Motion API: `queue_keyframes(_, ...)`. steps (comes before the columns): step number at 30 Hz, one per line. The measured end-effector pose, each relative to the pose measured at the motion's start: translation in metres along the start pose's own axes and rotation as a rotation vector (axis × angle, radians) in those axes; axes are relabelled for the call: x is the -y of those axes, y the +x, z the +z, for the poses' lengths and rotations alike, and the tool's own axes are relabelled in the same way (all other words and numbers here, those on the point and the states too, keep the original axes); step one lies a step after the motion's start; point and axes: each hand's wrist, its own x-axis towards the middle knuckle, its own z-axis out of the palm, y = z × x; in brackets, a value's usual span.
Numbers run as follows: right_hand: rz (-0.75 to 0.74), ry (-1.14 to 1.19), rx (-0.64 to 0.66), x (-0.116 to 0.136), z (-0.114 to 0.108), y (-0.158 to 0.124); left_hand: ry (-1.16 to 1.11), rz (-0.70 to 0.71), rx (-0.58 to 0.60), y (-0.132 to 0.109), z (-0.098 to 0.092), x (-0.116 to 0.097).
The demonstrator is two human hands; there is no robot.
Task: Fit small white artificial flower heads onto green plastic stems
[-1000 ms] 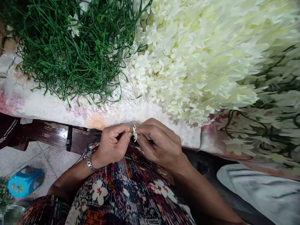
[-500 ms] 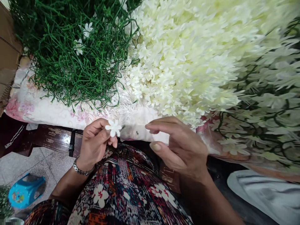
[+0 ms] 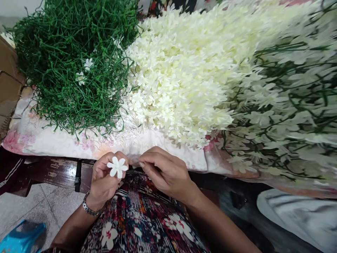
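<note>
Low over the front edge of the table, my left hand (image 3: 104, 181) pinches a white artificial flower (image 3: 117, 167), its petals spread toward me. My right hand (image 3: 168, 172) is just to the right, thumb and forefinger pressed together in a pinch. Whatever lies between those fingertips, if anything, is too small to make out. Ahead of my left hand is a heap of green plastic stems (image 3: 76, 80), with a few white blossoms lying on it. Beside it spreads a large pile of loose white flower heads (image 3: 179, 84).
Finished-looking white flower sprays with green stems (image 3: 271, 119) lie at the right. A floral cloth (image 3: 60, 142) covers the table. At the far left stands a cardboard box (image 3: 10, 77); a blue plastic stool (image 3: 22, 235) is on the floor. Pale grey fabric (image 3: 295, 218) shows at lower right.
My right hand has moved left toward the flower, and its thumb and forefinger have closed from apart into a pinch. My left hand still holds the flower. The camera view has shifted.
</note>
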Motion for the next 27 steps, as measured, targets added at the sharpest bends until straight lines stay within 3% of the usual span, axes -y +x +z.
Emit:
queue_keyframes(2, -0.119, -0.104, -0.001, 0.000, -0.002, 0.000, 0.146, 0.011, -0.011, 0.001, -0.001, 0.003)
queue_keyframes(5, -0.270, -0.192, 0.000, 0.000, 0.000, 0.000, 0.324, -0.084, -0.006, 0.003, -0.001, 0.008)
queue_keyframes(9, -0.305, -0.248, 0.012, -0.001, 0.006, 0.001, 0.395, -0.192, -0.012, 0.004, -0.001, 0.017)
queue_keyframes(14, -0.209, -0.380, -0.115, -0.010, -0.014, -0.008, 0.267, -0.154, -0.054, 0.012, 0.002, 0.021)
queue_keyframes(18, 0.035, -0.736, -0.386, -0.027, -0.051, -0.026, 0.146, -0.214, -0.062, 0.022, 0.009, 0.017)
queue_keyframes(23, 0.243, -1.048, -0.302, -0.043, -0.064, -0.037, 0.150, -0.283, -0.090, 0.031, 0.019, 0.017)
queue_keyframes(27, 0.256, -1.119, -0.276, -0.045, -0.059, -0.034, 0.166, -0.309, -0.078, 0.033, 0.023, 0.017)
